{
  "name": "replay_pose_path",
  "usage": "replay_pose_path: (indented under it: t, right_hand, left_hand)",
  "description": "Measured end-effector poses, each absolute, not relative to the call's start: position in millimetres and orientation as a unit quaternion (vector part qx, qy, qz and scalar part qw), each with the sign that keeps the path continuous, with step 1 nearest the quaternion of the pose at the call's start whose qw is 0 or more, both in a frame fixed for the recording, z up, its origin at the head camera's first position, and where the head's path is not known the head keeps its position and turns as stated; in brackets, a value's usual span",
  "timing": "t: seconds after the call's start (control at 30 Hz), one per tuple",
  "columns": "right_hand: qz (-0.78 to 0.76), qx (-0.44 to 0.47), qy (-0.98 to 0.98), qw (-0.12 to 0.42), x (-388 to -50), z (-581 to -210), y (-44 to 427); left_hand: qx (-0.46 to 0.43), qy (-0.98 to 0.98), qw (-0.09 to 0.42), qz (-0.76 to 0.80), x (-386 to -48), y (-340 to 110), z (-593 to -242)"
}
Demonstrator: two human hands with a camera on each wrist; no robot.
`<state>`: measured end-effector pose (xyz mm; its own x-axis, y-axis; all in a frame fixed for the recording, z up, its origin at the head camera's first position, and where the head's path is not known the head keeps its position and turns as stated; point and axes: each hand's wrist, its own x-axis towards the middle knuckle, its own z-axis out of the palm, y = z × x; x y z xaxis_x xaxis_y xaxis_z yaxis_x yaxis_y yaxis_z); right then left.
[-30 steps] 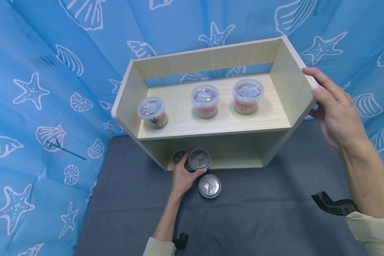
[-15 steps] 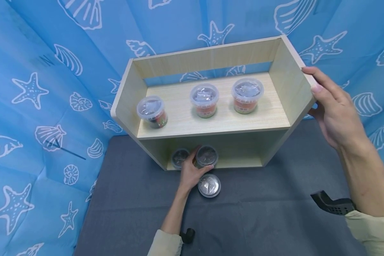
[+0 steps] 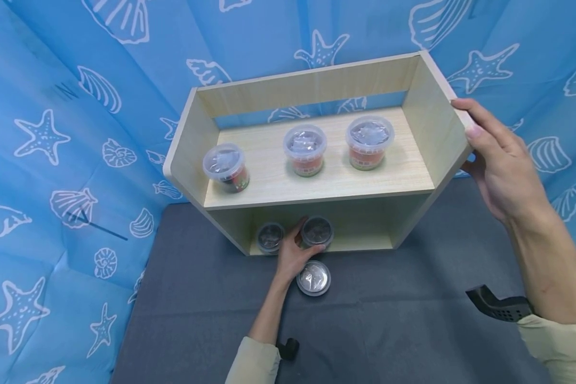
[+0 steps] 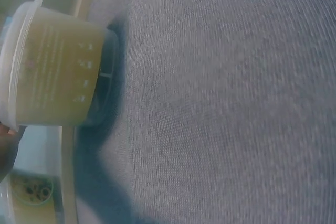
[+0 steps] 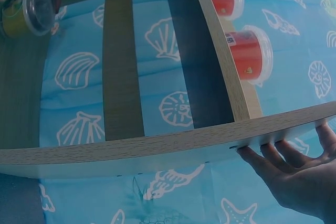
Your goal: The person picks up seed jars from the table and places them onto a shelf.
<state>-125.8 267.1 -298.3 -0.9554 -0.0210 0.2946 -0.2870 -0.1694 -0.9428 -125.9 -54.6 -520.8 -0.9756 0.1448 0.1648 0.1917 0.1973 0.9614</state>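
In the head view, my left hand [image 3: 295, 258] holds a lidded clear plastic tub [image 3: 318, 230] on the lower level of a pale wooden shelf [image 3: 326, 194], thumb and fingers round its side. Another lidded tub [image 3: 270, 237] stands left of that hand. On the dark cloth before the shelf, beside my left wrist, is one more tub [image 3: 313, 278]; the left wrist view shows a yellow tub [image 4: 58, 69] close up. My right hand [image 3: 504, 160] grips the edge of the shelf's right side panel; the right wrist view shows its fingertips [image 5: 257, 156] against the outer face.
On the upper level stand three lidded tubs: a left one [image 3: 225, 166], a middle one [image 3: 305, 150] and a right one [image 3: 369, 141]. A blue curtain [image 3: 91, 176] with white sea shapes hangs behind and to the left. Grey cloth [image 3: 389, 320] covers the table.
My left hand has slid the held tub to the right along the lower level, away from the tub at the left end. The right hand keeps its hold on the panel.
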Motion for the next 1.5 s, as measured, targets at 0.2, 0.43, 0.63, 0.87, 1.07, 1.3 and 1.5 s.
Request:
replay_pose_path:
  t: [0.2,0.43,0.63,0.87,1.07,1.3,1.5]
  right_hand:
    - [0.752,0.123,-0.642,0.09,-126,-298,267]
    - [0.75,0.122,-0.644,0.092,-127,-298,267]
    - [0.752,0.123,-0.641,0.092,-126,-299,267]
    - [0.752,0.124,-0.641,0.093,-126,-299,266]
    - [0.751,0.124,-0.641,0.094,-125,-299,267]
    - [0.745,0.12,-0.649,0.096,-126,-299,266]
    - [0.746,0.119,-0.648,0.096,-126,-299,265]
  left_hand:
    - [-0.115,-0.768,-0.004,-0.63,-127,-54,-519]
    - [-0.116,-0.76,-0.03,-0.639,-132,-55,-524]
    - [-0.11,-0.765,-0.029,-0.633,-141,-54,-555]
    - [-0.106,-0.761,-0.036,-0.639,-145,-56,-570]
    - [-0.107,-0.756,-0.047,-0.644,-145,-57,-570]
    - [-0.113,-0.745,-0.067,-0.654,-141,-59,-554]
    - [-0.122,-0.749,-0.069,-0.648,-130,-62,-529]
